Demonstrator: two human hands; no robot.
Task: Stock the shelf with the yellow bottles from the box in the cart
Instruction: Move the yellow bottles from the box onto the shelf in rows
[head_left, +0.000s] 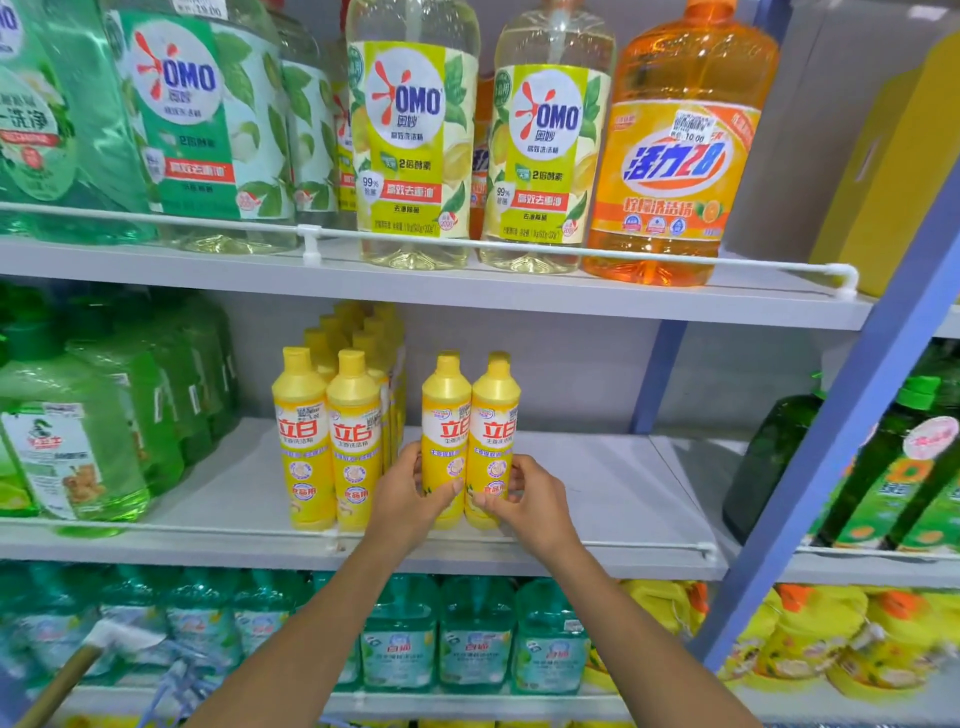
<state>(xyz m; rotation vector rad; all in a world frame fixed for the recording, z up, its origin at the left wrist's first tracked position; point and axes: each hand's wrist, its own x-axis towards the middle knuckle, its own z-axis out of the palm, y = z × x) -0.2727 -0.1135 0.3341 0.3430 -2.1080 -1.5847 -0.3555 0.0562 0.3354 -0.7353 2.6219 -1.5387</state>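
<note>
From the head view, you have one bottle in each hand at the front of the middle shelf. Your left hand wraps the lower body of the left yellow bottle, thumb across its label. Your right hand pinches the right yellow bottle low down between thumb and fingers. Gripping near the base gives you control of where each foot lands and leaves the caps free under the upper shelf.

The two bottles stand upright, side by side and touching, labels facing you, so they will read like the stocked rows just to their left. Whether their bases already rest on the board I cannot tell; your hands and the front rail cover that edge.

A gap separates your pair from the stocked rows, and your left fingers sit in it. I judge the next move is to close that gap, which needs those fingers drawn out first. Bare shelf lies to the right, room for more. Green bottles stand further left. The box and cart do not show here.
</note>
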